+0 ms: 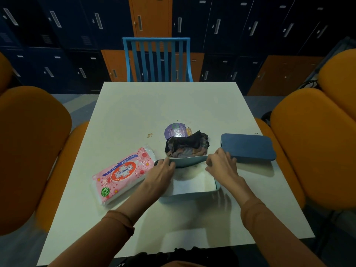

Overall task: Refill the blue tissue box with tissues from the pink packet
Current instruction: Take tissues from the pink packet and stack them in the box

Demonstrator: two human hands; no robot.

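Note:
The blue tissue box [192, 195] stands open in the middle of the table, with white tissues [194, 183] lying inside it. My left hand [163, 171] grips the box's far left corner, thumb inside the wall and fingers outside. My right hand [221, 166] has its fingers curled over the far right corner of the box. The box's dark blue lid [248, 146] lies flat on the table to the right, just beyond my right hand. To the left of the box lies the pink packet [123, 173], tilted, with white tissue showing at its ends.
A crumpled dark cloth [187, 145] and a round purple lid [175, 131] sit just behind the box. Crumbs [149, 134] dot the white table [154, 105]. Orange chairs [28, 151] flank the table and a blue chair [157, 58] stands at the far side.

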